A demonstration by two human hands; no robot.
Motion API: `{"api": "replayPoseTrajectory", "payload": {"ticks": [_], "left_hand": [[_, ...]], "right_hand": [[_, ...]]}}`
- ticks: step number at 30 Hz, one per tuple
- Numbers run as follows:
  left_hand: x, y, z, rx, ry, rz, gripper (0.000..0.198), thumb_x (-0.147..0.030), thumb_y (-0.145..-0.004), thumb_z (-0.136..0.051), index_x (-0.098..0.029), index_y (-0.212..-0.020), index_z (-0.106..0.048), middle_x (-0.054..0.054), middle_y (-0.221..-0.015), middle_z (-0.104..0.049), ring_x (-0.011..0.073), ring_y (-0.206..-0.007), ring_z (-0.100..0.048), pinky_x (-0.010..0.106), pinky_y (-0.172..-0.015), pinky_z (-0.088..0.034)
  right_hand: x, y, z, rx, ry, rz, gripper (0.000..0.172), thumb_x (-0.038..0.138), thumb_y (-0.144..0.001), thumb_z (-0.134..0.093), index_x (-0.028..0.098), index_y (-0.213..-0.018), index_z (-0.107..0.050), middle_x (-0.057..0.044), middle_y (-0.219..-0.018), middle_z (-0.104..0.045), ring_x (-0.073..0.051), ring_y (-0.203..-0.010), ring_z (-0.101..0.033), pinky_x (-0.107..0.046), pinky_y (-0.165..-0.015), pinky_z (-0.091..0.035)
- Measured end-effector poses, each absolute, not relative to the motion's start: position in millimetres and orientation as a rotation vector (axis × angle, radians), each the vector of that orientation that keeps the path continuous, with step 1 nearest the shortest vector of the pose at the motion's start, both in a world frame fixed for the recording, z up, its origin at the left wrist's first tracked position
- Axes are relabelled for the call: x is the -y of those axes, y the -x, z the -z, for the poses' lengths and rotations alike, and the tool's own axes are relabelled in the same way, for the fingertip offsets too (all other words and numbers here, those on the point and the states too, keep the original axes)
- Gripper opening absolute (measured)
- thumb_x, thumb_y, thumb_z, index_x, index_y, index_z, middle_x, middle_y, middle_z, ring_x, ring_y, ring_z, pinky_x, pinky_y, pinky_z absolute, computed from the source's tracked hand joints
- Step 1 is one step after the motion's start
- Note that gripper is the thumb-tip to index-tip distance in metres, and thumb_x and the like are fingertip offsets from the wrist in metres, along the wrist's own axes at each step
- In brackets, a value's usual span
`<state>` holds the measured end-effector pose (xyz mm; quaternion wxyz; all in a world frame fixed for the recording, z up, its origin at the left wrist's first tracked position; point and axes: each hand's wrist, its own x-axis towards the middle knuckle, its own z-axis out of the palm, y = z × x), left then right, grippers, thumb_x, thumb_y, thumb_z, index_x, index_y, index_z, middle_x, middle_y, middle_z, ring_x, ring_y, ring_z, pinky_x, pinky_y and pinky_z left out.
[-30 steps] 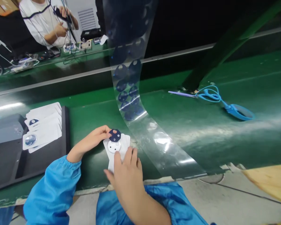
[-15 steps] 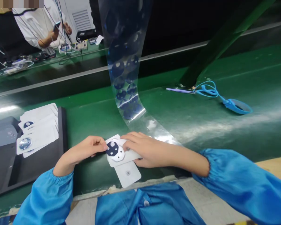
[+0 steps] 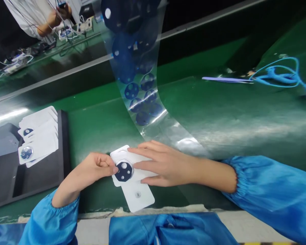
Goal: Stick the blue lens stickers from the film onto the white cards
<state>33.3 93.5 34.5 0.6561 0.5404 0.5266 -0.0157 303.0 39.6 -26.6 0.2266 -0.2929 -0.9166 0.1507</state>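
Note:
My left hand pinches a dark blue round sticker with white holes at its left edge, over the circular opening of a white card. My right hand lies with fingers stretched flat on the top of that card, pressing it onto the green bench at the near edge. A clear film strip carrying several more dark blue stickers hangs down from above and curls across the bench just behind my hands.
A black tray at left holds a fanned stack of white cards, some with stickers. Purple tweezers and a blue coiled wrist strap lie at right. Another person's hands work at the far bench, top left.
My right hand swung from below the card to come in from the right and lie flat on it. The left hand brought the sticker down onto the card's round opening.

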Motion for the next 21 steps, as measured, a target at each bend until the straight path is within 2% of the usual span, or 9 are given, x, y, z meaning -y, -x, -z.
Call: {"api": "replayPoseTrajectory", "payload": {"ticks": [6,11,15,21], "left_hand": [[-93.8,-42.6,-37.4,-1.217,-1.19,0.048,0.031,-0.043,-0.076,-0.078,-0.016,-0.066,-0.064,-0.009,-0.048,-0.036,0.0052,-0.047,-0.021,0.023,-0.046,-0.011],[-94.3,-42.6,-37.1,-1.209,-1.181,0.041,0.032,-0.043,-0.079,-0.076,-0.015,-0.067,-0.064,-0.01,-0.049,-0.033,0.0045,-0.047,-0.021,0.021,-0.046,-0.013],[-95.2,-39.1,-35.0,-1.193,-1.158,0.051,0.034,-0.043,-0.079,-0.076,-0.015,-0.068,-0.062,-0.007,-0.053,-0.042,0.0047,-0.05,-0.028,0.019,-0.048,-0.019],[-90.4,-38.6,-35.7,-1.184,-1.144,-0.018,0.036,-0.047,-0.082,-0.074,-0.017,-0.07,-0.059,-0.01,-0.05,-0.038,0.0046,-0.047,-0.022,0.02,-0.044,-0.014]], "right_hand": [[-39.4,-304.8,31.6,2.497,0.74,-0.352,0.028,0.04,-0.098,-0.063,0.018,-0.113,-0.071,-0.019,-0.145,-0.056,-0.036,-0.117,-0.056,-0.049,-0.086,-0.051],[-40.1,-305.0,32.1,2.477,0.73,-0.381,0.027,0.037,-0.097,-0.065,0.016,-0.114,-0.07,-0.021,-0.144,-0.057,-0.037,-0.118,-0.056,-0.051,-0.088,-0.05],[-38.9,-305.1,32.5,2.485,0.736,-0.375,0.026,0.037,-0.097,-0.064,0.016,-0.112,-0.07,-0.022,-0.144,-0.057,-0.038,-0.118,-0.055,-0.051,-0.089,-0.05],[-37.1,-304.8,31.3,2.501,0.765,-0.388,0.025,0.036,-0.099,-0.061,0.016,-0.112,-0.07,-0.021,-0.144,-0.057,-0.039,-0.12,-0.054,-0.052,-0.092,-0.049]]}}
